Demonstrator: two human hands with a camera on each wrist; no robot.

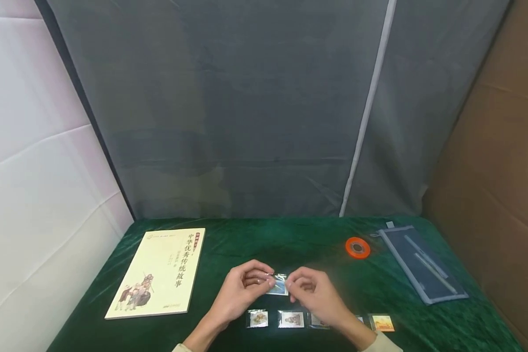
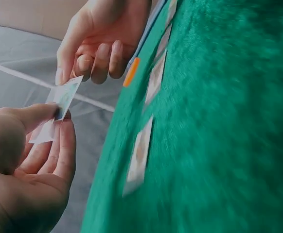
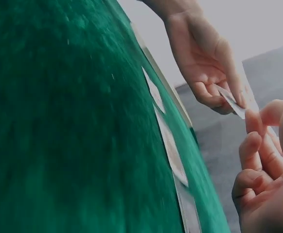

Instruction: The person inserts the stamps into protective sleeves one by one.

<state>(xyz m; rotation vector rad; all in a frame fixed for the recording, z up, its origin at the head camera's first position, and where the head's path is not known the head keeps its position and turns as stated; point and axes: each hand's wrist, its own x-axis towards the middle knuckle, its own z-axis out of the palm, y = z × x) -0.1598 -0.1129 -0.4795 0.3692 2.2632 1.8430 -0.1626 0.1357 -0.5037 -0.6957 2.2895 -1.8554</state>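
Observation:
A small blue stamp in a clear sleeve is held up over the green cloth between both hands. My left hand pinches its left side between thumb and fingers. At the opposite edge, the thumb and index finger of my right hand pinch the sleeve, the other fingers curled inward. The left wrist view shows the sleeve tilted, with a fingertip of each hand on it. Below the hands lie more sleeved stamps in a row, among them a brownish one, a grey one and a yellow-orange one. My right forearm partly hides this row.
A cream book with Chinese characters lies at the left. To the right are an orange-red ring-shaped roll and a blue mesh zip pouch with slim tools inside. Grey fabric hangs behind the table.

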